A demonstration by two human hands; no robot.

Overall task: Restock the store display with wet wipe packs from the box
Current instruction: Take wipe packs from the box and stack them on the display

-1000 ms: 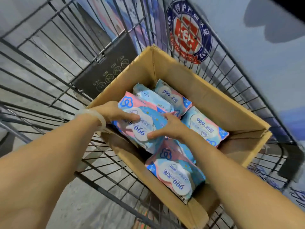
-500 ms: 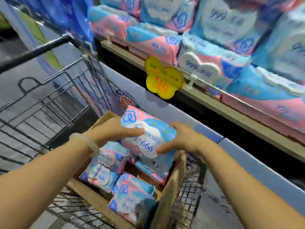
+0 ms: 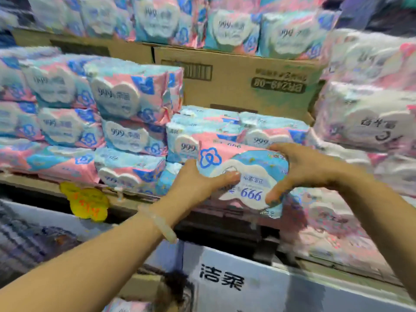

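Note:
I hold a pink-and-blue wet wipe pack (image 3: 245, 174) with a white cloud-shaped lid, its print upside down, in front of the display shelf (image 3: 33, 183). My left hand (image 3: 198, 188) grips its left side, thumb across the lid. My right hand (image 3: 301, 170) clamps its right end. The pack hovers just before a low stack of matching packs (image 3: 216, 127) in the shelf's middle gap. Only a corner of the cardboard box (image 3: 144, 287) shows at the bottom edge, with one pack (image 3: 126, 306) inside.
Taller stacks of packs (image 3: 126, 109) stand to the left, other packs (image 3: 369, 113) to the right. A cardboard carton (image 3: 243, 82) sits behind the gap with more packs on top. A yellow price tag (image 3: 86, 202) hangs from the shelf edge.
Both hands lifted the pack out of the box in the cart and carried it up and forward to the shelf. My view swung from the cart to the display.

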